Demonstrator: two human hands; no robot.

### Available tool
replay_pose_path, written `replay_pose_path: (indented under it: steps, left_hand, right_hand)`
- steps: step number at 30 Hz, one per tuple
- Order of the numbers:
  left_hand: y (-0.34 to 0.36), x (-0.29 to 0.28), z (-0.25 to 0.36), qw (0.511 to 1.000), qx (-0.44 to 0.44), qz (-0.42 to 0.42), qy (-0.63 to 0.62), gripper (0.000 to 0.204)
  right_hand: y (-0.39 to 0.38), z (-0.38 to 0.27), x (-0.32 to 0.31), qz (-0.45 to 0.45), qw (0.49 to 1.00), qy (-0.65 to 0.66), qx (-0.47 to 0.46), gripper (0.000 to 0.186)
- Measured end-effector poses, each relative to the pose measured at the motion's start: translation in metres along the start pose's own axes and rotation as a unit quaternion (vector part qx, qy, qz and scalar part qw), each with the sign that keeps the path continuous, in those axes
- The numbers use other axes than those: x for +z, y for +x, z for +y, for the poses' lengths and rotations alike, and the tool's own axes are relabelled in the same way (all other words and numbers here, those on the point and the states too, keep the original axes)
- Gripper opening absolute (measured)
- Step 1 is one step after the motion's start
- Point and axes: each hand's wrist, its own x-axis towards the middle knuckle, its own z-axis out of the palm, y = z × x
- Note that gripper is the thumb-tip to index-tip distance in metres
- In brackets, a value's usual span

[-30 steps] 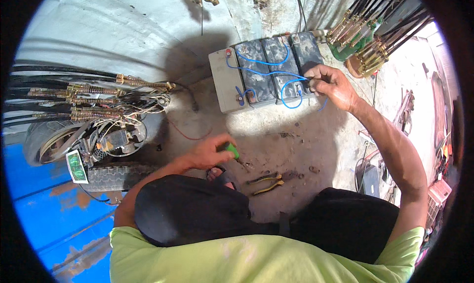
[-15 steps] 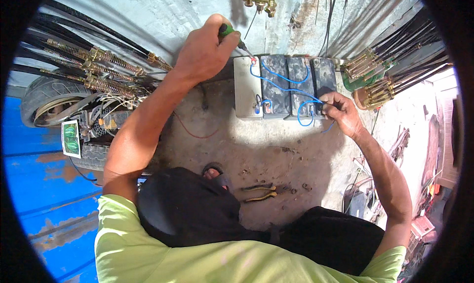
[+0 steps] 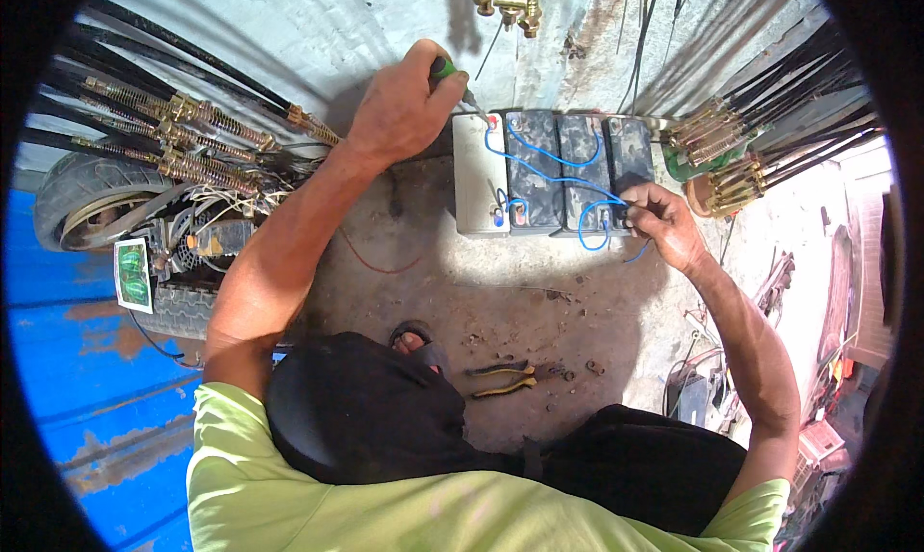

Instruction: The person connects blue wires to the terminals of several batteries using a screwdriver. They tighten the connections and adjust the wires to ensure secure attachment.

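My left hand is closed around the green handle of a screwdriver. The tool's metal shaft slants down to the red terminal at the far end of a pale grey battery. Three dark, dusty batteries stand in a row to the right of it. Over their tops runs a thin blue wire, one end at that red terminal. Between thumb and fingers, my right hand pinches the blue wire above the near right corner of the row.
Yellow-and-black pliers lie on the dirty concrete floor beside my sandalled foot. A wheel and tyre stand at the left, near spring-ended black cables. More cables hang at the right, and a thin red wire lies on the floor.
The whole view has shifted slightly. My left hand has dipped a little with the screwdriver, whose tip stays at the red terminal. My right hand keeps its pinch on the wire.
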Motion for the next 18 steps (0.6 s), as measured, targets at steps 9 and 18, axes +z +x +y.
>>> replay_pose_path:
  steps: [9, 18]
  left_hand:
    - [0.003, -0.013, 0.015, 0.984, 0.116, -0.132, 0.026, 0.027]
    - [0.039, -0.003, 0.018, 0.976, 0.003, -0.090, 0.197, 0.035]
  right_hand:
    - [0.001, 0.004, -0.003, 0.001, 1.000, -0.020, 0.005, 0.019]
    - [0.000, -0.004, -0.001, 0.000, 0.999, -0.029, 0.025, 0.019]
